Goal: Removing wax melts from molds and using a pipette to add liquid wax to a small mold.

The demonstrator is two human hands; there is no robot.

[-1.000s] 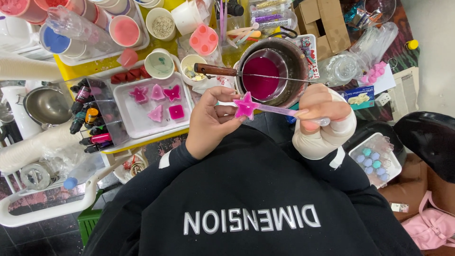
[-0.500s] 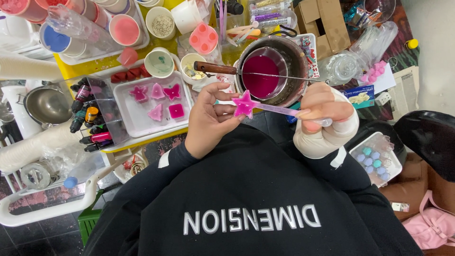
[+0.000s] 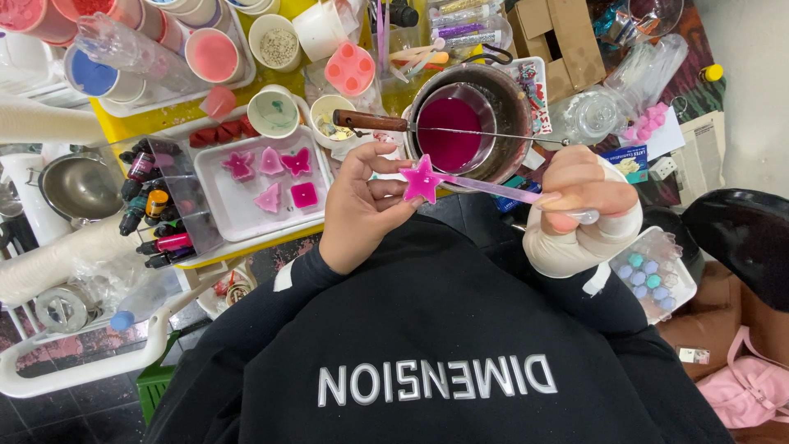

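Observation:
My left hand (image 3: 360, 205) pinches a pink star-shaped wax piece (image 3: 423, 179) by its edge, just in front of my chest. My right hand (image 3: 580, 201), wrapped in a white bandage at the wrist, grips a clear pinkish stick (image 3: 501, 189) whose tip meets the star. Beyond the star stands a metal pot (image 3: 501, 99) holding a smaller pan of magenta liquid (image 3: 450, 136) with a wooden handle (image 3: 370, 122). To the left lies a white tray (image 3: 238, 214) with several pink moulded shapes.
A rack of small dye bottles (image 3: 152, 210) sits left of the tray. Cups of coloured wax (image 3: 209, 53) and a pink mould (image 3: 349, 70) crowd the yellow tabletop. A clear box of blue and pink beads (image 3: 649, 279) rests at my right, near a pink bag (image 3: 752, 386).

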